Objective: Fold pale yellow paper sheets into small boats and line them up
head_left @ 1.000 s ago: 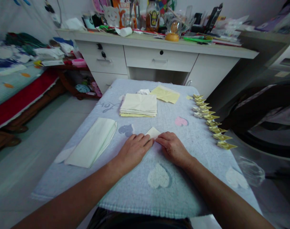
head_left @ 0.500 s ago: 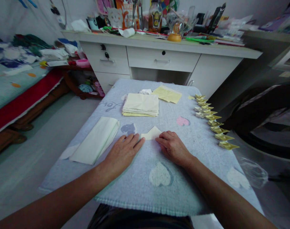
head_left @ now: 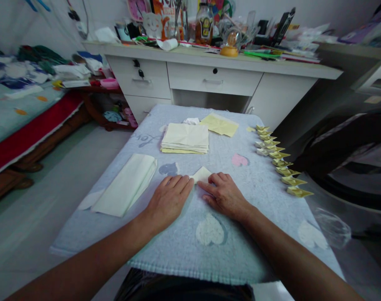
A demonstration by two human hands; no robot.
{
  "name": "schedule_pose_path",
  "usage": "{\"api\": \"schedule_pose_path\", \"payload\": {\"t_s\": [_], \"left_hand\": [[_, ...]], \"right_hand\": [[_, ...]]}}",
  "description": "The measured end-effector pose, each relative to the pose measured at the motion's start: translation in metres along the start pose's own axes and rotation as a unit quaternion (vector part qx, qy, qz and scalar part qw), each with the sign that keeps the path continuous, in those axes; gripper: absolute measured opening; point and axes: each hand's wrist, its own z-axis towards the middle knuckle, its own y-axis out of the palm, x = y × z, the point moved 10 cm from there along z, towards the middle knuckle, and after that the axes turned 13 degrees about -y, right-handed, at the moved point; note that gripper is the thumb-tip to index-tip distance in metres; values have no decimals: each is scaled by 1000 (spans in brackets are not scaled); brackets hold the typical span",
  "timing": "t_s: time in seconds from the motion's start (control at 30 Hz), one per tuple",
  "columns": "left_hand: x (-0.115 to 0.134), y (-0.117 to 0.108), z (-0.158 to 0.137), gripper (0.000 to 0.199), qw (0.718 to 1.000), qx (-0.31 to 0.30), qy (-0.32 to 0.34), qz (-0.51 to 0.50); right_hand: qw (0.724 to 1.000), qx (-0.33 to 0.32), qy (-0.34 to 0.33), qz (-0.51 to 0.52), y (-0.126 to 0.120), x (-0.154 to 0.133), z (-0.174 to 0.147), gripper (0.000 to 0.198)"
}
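Observation:
A small folded piece of cream paper (head_left: 202, 173) lies flat on the cloth-covered table, partly under my fingers. My left hand (head_left: 171, 196) rests palm down with its fingers stretched out, the tips covering the paper's left end. On the right side, my right hand (head_left: 223, 194) presses its index finger onto the lower edge of the paper, its thumb apart below and the other fingers bent. Just beyond my hands sits a stack of cream paper sheets (head_left: 185, 137). To the left lies a longer folded sheet of pale paper (head_left: 126, 184).
Several small folded paper boats (head_left: 292, 181) stand in a row along the table's right edge. Yellow sheets (head_left: 220, 124) and a crumpled white paper (head_left: 191, 121) lie behind the stack. A white desk (head_left: 215, 79) closes off the far side; a bed (head_left: 27, 113) stands left.
My left hand has slid right over the paper's left end. My right index finger has stretched out to the left along the paper's lower edge, and the thumb has come away.

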Motion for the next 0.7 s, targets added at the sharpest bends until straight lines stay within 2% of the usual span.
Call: {"api": "schedule_pose_path", "payload": {"t_s": [0.1, 0.27, 0.7], "left_hand": [[15, 10, 2, 35, 999, -16, 35, -16], [17, 25, 2, 34, 999, -31, 34, -10], [14, 27, 4, 36, 998, -41, 22, -29]], "right_hand": [[1000, -6, 1, -9, 1, -1, 1, 46], [1000, -21, 13, -12, 2, 1, -2, 46], [998, -40, 44, -22, -15, 24, -40, 36]]}}
